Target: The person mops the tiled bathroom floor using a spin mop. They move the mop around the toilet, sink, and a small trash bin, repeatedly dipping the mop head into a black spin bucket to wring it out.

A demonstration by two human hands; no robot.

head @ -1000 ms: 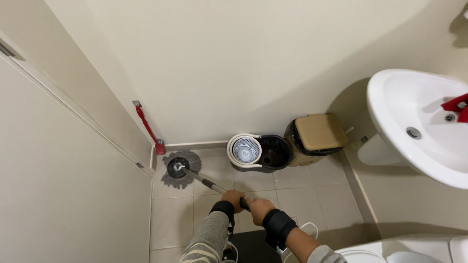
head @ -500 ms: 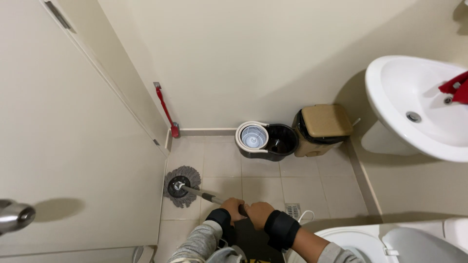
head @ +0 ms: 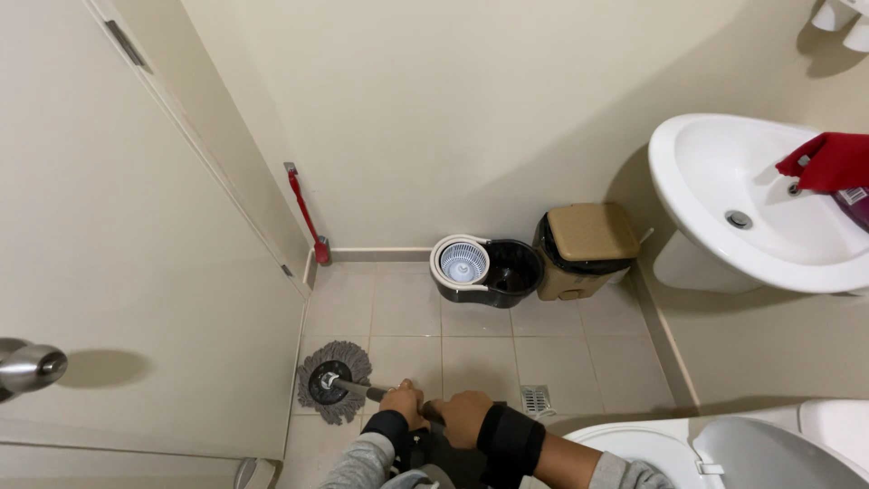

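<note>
Both of my hands grip the metal handle of a spin mop. My left hand (head: 405,402) is lower on the handle, my right hand (head: 463,417) just behind it, with a black wristband on the forearm. The grey round mop head (head: 332,381) lies flat on the beige floor tiles close to the door's bottom edge. A black mop bucket (head: 484,270) with a white spinner basket stands against the far wall, apart from the mop.
A tan-lidded pedal bin (head: 585,249) sits beside the bucket. A white sink (head: 751,213) with a red cloth (head: 828,161) is at the right. A toilet (head: 715,448) is at bottom right, a floor drain (head: 536,399) near it. The door (head: 136,299) with a metal knob fills the left. A red-handled tool (head: 306,213) leans in the corner.
The mop head has been pulled back from the far corner along the door toward me. My view shifted, bringing the door knob and toilet into sight.
</note>
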